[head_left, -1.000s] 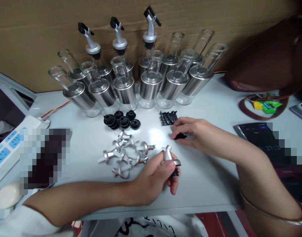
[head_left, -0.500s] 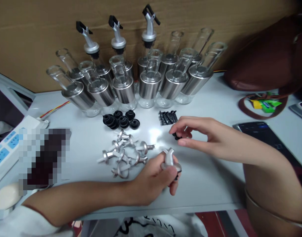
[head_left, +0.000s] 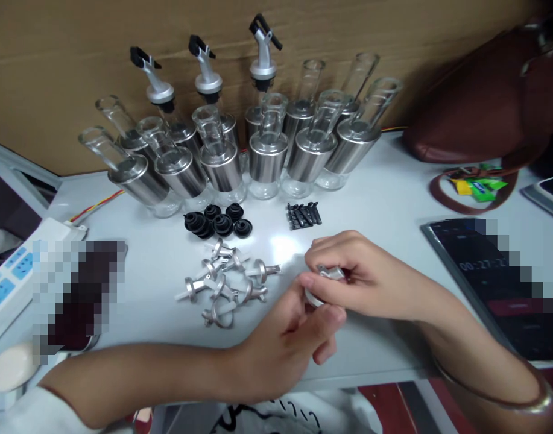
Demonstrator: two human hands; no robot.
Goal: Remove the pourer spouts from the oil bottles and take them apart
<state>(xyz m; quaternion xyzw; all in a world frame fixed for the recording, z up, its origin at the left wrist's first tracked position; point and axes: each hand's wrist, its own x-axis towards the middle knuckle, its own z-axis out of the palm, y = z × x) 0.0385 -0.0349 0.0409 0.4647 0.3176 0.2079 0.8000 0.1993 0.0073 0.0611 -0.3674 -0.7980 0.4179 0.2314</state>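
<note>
Close together over the front of the table, my left hand [head_left: 285, 337] and my right hand [head_left: 366, 277] meet at one silver bottle pourer [head_left: 333, 273]. The left fingers are closed round its round collar. My right thumb and fingers pinch at its spout end; the small black lever seen in them earlier is hidden now. Left of the hands lies a loose pile of silver pourers [head_left: 194, 290] with pale tubes. Behind that pile sit several black ribbed stoppers [head_left: 222, 225]. A small heap of black levers [head_left: 304, 216] lies beyond my right hand.
Glass bottles with steel sleeves [head_left: 268, 158] stand in rows at the back, three with pourers fitted [head_left: 263, 66]. A power strip [head_left: 14, 271] and a dark phone [head_left: 84, 295] lie left. Rightward are another phone [head_left: 479, 283], a brown bag [head_left: 470, 102] and green-yellow packets [head_left: 482, 189].
My right hand has come down and left to the pourer, closing at its spout end. The pourer has tilted to the right in my left hand. The view has shifted slightly.
</note>
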